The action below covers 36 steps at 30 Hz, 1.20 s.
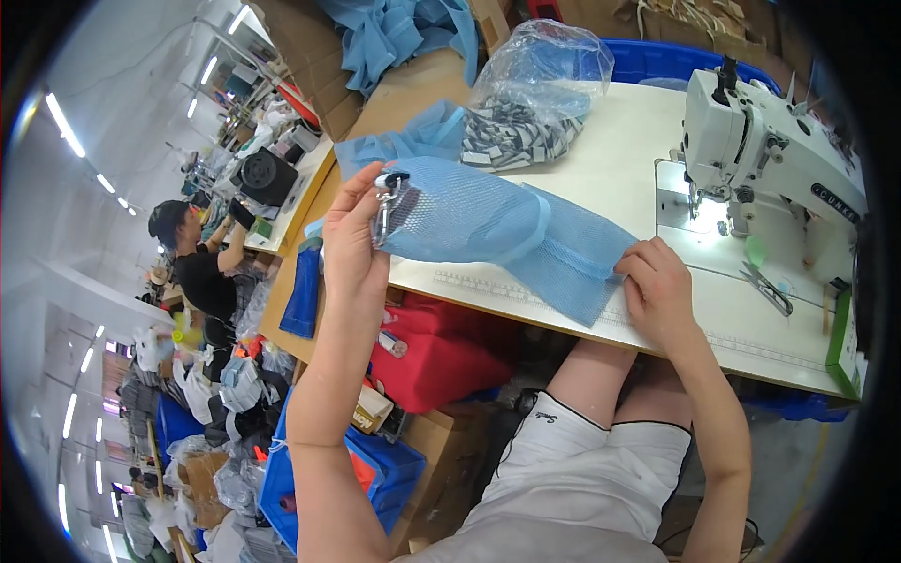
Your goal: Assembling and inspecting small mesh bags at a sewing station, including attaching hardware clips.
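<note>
A light blue mesh bag (460, 208) is stretched between my two hands above the front of the white sewing table (610, 169). At its left end, my left hand (353, 230) is closed on the gathered mesh. A metal clip and a black-and-white fitting (389, 186) sit beside those fingers. My right hand (657, 291) pinches the bag's right edge between thumb and fingers, close above the tabletop. A paler band crosses the mesh near its middle, and a seam runs toward my right hand. A dark patch shows through the mesh by the clip.
A white sewing machine (751, 141) stands lit at the right, with scissors (768, 288) and a green box (847, 347) nearby. Behind the mesh lie more blue mesh (404, 136) and patterned fabric (521, 136) under clear plastic. Another person (202, 258) works farther left.
</note>
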Available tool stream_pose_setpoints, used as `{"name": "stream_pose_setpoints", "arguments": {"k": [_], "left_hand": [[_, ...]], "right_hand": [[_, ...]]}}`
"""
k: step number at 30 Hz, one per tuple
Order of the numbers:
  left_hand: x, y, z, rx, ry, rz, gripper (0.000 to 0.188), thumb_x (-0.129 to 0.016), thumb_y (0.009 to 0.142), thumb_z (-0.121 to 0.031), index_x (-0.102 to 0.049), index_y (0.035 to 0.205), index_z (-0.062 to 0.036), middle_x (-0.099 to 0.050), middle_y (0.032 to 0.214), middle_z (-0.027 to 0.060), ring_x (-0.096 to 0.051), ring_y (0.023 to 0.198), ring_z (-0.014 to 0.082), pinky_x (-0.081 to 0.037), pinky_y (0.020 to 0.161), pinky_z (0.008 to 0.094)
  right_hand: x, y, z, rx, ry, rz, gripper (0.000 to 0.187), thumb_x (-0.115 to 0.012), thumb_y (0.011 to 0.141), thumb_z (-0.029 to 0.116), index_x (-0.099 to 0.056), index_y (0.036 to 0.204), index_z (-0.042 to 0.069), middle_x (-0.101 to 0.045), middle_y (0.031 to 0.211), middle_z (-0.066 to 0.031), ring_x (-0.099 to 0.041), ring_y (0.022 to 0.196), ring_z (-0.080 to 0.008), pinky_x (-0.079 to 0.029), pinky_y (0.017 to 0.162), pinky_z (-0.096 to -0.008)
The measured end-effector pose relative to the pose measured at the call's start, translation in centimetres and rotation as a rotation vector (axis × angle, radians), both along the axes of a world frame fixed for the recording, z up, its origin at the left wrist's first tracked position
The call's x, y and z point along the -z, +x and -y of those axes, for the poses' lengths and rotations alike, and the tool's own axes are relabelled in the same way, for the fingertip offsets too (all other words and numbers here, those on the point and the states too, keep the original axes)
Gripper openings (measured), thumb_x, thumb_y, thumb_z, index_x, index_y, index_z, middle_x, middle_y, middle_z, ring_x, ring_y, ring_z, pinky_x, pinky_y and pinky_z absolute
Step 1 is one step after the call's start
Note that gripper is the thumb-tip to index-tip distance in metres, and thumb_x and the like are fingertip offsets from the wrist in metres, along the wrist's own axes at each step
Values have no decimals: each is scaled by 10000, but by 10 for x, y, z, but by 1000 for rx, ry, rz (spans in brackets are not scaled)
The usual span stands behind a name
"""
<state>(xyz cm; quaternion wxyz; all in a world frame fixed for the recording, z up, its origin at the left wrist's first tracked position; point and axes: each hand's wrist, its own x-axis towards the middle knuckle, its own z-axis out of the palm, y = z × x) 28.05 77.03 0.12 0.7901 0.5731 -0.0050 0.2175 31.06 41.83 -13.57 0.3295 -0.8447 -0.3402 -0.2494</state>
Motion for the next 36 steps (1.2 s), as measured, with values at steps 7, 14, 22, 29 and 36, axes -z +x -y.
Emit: {"name": "stream_pose_setpoints", "arguments": {"k": [7,14,22,29,36], "left_hand": [[0,2,33,-15,-77,-131,237,-613,968,63,-658,1198,25,-725,1198,171,-717,1041,210,-605,928,333],[3,8,43,-28,-110,-157,179,-612,974,62,-659,1141,19,-724,1197,182,-706,1052,214,-600,938,323],[5,-11,81,142,46,41,96,-646,992,0,-677,1082,8,-738,1186,150,-672,1032,134,-521,950,261],[10,-29,111,169,231,160,100,-613,1003,18,-708,1023,-3,-741,1185,139,-665,998,106,-525,906,257],[22,-38,112,185,356,246,149,-599,973,90,-725,991,12,-723,1187,142,-667,999,124,-538,876,260]], "right_hand": [[-72,-35,-42,-97,401,301,465,-673,662,-71,-716,1104,69,-666,1151,-119,-640,996,-346,-551,769,-410],[-88,-36,-55,-187,420,264,474,-754,709,-7,-708,1173,78,-644,1251,-123,-621,1093,-349,-543,846,-431],[-105,-52,-65,33,156,500,470,-851,713,220,-742,1166,157,-693,1215,-3,-599,1224,-304,-263,1206,-569],[-74,-45,-52,-33,287,575,123,-794,663,172,-715,754,199,-705,960,62,-650,1025,-198,-353,1135,-547],[-45,-37,-40,22,273,830,186,-797,690,108,-628,703,186,-705,941,65,-655,958,-170,-406,1053,-424]]}}
